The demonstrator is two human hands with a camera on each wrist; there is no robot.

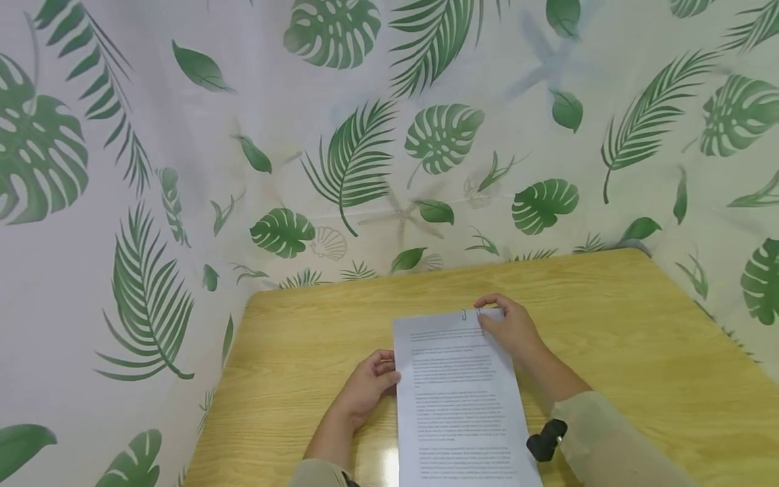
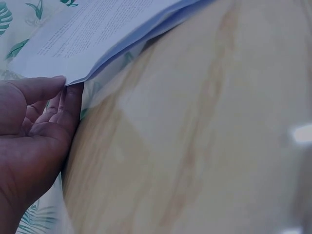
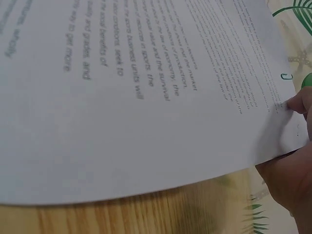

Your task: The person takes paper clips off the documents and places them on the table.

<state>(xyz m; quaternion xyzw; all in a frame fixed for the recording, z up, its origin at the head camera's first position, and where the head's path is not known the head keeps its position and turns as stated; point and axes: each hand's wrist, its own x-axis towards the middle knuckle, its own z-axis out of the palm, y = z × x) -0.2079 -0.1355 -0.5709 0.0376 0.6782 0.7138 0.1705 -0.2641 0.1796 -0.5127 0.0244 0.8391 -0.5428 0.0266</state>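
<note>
A stack of printed paper sheets [image 1: 456,399] lies lengthwise before me, its lower end cut off by the head view's bottom edge. Along its top edge sits a paper clip [image 1: 464,315], with a second clip [image 1: 479,312] just right of it by my right thumb. My right hand [image 1: 511,331] pinches the top right corner, thumb on the printed face. At the left edge, my left hand [image 1: 368,385] pinches the sheets between thumb and fingers. In the left wrist view the sheets' edges [image 2: 141,41] are slightly separated. The right wrist view also shows a clip [image 3: 286,76].
The stack is over a wood-grain table [image 1: 292,338] with a rounded far corner. Behind and left of it hangs a white sheet with green leaf prints [image 1: 444,138]. A small black device [image 1: 546,439] sits at my right sleeve cuff.
</note>
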